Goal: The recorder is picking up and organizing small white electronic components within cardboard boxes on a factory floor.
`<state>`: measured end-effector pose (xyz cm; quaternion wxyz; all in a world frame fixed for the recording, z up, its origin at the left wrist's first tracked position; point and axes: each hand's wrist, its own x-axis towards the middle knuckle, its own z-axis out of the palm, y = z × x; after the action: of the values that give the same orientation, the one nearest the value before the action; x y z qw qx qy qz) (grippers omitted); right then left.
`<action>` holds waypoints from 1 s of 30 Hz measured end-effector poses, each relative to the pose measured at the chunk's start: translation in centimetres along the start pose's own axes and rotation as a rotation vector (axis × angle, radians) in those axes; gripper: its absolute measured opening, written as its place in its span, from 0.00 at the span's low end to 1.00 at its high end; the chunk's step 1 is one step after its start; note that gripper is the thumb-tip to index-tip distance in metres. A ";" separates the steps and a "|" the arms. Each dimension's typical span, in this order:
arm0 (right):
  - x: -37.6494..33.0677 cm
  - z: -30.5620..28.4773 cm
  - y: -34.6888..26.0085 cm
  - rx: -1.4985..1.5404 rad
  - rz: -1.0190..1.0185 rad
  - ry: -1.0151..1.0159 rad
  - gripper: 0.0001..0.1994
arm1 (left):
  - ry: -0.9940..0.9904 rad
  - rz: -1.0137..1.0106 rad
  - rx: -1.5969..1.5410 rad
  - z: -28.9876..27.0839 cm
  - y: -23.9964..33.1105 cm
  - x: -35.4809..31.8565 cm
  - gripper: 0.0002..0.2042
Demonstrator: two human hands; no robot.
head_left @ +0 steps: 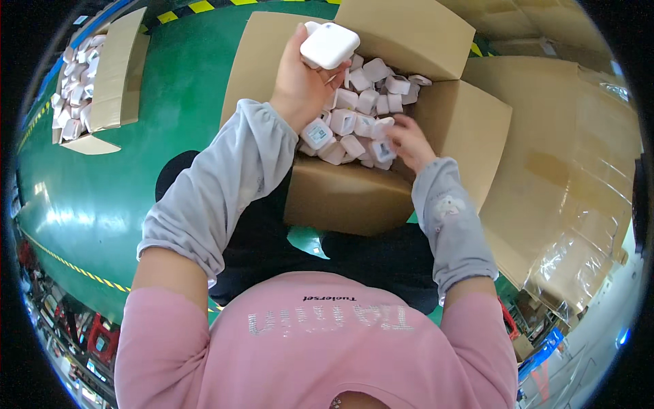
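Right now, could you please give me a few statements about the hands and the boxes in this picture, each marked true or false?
1. The left hand holds a small white block raised above the open cardboard box. True.
2. The right hand is up in the air, away from the box. False: it reaches down among the white blocks in the box.
3. The floor is green. True.
4. The second box at the far left is empty. False: it also holds white blocks.
5. Both forearms are bare. False: each wears a grey sleeve.
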<state>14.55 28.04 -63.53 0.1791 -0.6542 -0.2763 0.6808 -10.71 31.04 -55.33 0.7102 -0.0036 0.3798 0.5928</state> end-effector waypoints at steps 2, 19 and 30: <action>0.5 0.2 1.6 -0.194 0.161 -0.048 0.34 | -0.042 -0.088 -0.015 -0.5 0.2 -0.1 0.25; 5.9 -0.3 9.3 -1.423 0.037 0.050 0.55 | -0.030 -0.158 0.132 -1.9 -0.3 0.2 0.16; -4.6 -3.8 -8.2 0.090 0.003 -0.640 0.33 | -0.291 -0.239 0.313 -0.7 -0.4 -0.4 0.17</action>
<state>17.70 32.25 -54.82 0.1109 -0.3986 -0.2874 0.8639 -10.72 30.24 -55.76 0.8143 0.1470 0.3578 0.4328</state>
